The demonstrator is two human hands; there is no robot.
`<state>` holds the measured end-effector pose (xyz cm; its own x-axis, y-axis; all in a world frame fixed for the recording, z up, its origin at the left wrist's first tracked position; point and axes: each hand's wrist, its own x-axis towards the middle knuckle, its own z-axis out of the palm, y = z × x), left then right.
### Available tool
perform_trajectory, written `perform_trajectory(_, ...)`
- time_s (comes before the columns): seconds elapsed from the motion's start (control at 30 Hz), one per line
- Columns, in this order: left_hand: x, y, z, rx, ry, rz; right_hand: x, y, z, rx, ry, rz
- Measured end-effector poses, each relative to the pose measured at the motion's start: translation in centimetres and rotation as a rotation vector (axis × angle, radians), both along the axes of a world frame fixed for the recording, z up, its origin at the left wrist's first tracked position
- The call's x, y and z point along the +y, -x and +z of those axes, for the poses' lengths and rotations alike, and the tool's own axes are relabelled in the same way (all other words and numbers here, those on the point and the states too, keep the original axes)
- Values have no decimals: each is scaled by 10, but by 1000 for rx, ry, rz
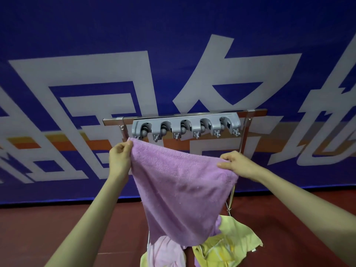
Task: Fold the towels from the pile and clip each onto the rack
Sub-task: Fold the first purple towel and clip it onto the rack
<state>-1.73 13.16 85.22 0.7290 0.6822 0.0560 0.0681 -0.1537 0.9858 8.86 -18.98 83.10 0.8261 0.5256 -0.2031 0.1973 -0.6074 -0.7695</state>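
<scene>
- Head view: the left grip [120, 158] pinches one top corner of the purple towel [179, 189] and the right grip [237, 163] pinches the other. The towel hangs spread just below the grey clip strip [185, 126] on the rack [112, 121].
- No clip holds a towel.
- The pile [221, 245] of yellow and pink towels lies on the floor beneath, so the task looks barely begun.

The left grip [120, 158] and right grip [237, 163] are pinching the upper corners of a purple towel [179, 189], which is hanging spread just below the grey clip bar [185, 126] on the metal rack [113, 120], its lower end draping over a pile of yellow and pink towels [231, 241].
</scene>
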Motion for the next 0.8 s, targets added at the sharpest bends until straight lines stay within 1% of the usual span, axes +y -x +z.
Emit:
perform_trajectory(0.07, 0, 1, -4, 19, -1, -56, 2, -1, 3, 5, -19, -25)
perform_trajectory(0.1, -1, 1, -5, 28, -5, -84, 3, -1, 6, 13, -62, -44)
perform_trajectory(0.2, -10, 1, -6, 40, 13, -130, 11, 2, 13, 152, -269, -54)
perform_trajectory(0.27, -19, 2, -4, 31, 36, -161, 16, 3, 19, 206, -351, -27)
perform_trajectory(0.47, -43, 3, 0, 4, 159, -266, 32, 15, 44, 346, -422, -13)
perform_trajectory(0.53, -51, 4, 2, -4, 187, -299, 36, 19, 50, 326, -401, 32)
perform_trajectory(0.6, -58, 4, 4, -1, 188, -336, 41, 22, 52, 251, -373, 74)
perform_trajectory(0.8, -79, 6, 5, 14, 181, -426, 54, 29, 58, 90, -362, 91)
